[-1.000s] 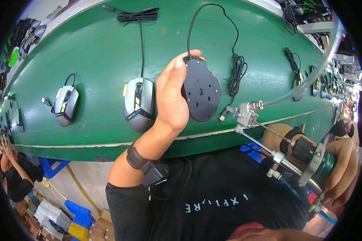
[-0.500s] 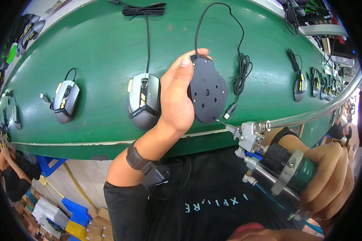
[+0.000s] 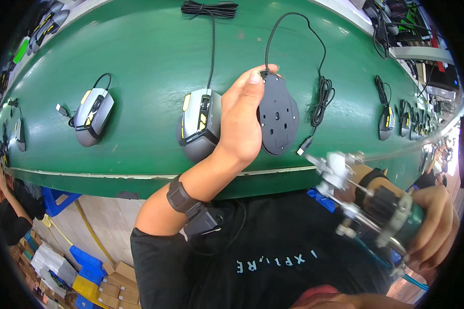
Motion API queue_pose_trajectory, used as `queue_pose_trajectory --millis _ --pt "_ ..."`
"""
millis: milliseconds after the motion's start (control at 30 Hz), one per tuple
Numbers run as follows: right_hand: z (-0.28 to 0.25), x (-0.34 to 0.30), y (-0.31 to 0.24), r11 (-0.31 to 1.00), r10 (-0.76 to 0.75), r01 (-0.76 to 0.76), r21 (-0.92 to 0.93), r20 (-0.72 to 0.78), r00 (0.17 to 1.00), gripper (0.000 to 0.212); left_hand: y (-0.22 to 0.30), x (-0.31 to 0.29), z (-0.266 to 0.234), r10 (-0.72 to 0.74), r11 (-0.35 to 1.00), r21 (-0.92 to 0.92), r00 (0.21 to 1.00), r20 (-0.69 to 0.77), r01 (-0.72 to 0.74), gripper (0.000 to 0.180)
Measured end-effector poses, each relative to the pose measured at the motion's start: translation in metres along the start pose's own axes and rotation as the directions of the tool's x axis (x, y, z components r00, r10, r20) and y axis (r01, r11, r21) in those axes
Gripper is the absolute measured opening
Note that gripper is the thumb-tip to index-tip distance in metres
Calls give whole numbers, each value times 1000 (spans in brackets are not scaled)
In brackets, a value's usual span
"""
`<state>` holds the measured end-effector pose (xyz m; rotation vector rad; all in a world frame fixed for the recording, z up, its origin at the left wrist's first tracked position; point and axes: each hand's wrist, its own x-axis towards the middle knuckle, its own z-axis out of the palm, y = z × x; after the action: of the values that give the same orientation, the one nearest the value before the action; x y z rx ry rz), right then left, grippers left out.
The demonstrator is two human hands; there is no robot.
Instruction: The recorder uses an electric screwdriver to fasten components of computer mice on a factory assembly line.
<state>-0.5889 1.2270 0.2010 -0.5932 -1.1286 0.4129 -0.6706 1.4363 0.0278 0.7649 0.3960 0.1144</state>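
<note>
My left hand (image 3: 242,121) is closed around a black wired computer mouse (image 3: 279,123), turned so its underside with small holes and slots faces up. Its cable (image 3: 322,100) loops over the far side and lies bundled to the right. My right hand (image 3: 437,221) grips a metal dispenser-like tool with a green-and-black body (image 3: 389,206) and a thin blue hose. The tool is blurred, and its tip stands apart from the mouse, lower right of it. Just left of my left hand, a silver-grey mouse with yellow buttons (image 3: 201,123) lies right side up.
A green work surface (image 3: 149,129) runs across the view. Another silver-grey mouse (image 3: 94,116) lies further left. Several mice (image 3: 386,123) line the right end, beside a shiny curved metal rail (image 3: 423,141). At the far left edge is another person's arm (image 3: 10,198). Cardboard boxes (image 3: 111,293) stand below.
The tool in my right hand has pulled back from the lower edge of the held mouse, to the right. In the picture, the mice and my left hand have shifted rightward.
</note>
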Motion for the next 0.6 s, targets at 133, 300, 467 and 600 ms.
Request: queue_pose_trajectory --millis 133,300,467,600 --pt "0 2 -4 1000 -9 9 -14 0 1000 10 0 1 -3 -7 1000 14 1000 30 7 47" --pt "-5 7 -14 992 -84 83 -98 -4 996 10 -4 1 2 -49 999 30 991 122 46 44" --pt "-2 -25 -45 997 -31 31 74 4 1000 23 -4 -6 7 -185 978 138 951 250 154 58" --pt "5 -3 -31 973 -188 179 142 45 981 20 -26 -13 29 -43 705 637 877 479 -313 79"
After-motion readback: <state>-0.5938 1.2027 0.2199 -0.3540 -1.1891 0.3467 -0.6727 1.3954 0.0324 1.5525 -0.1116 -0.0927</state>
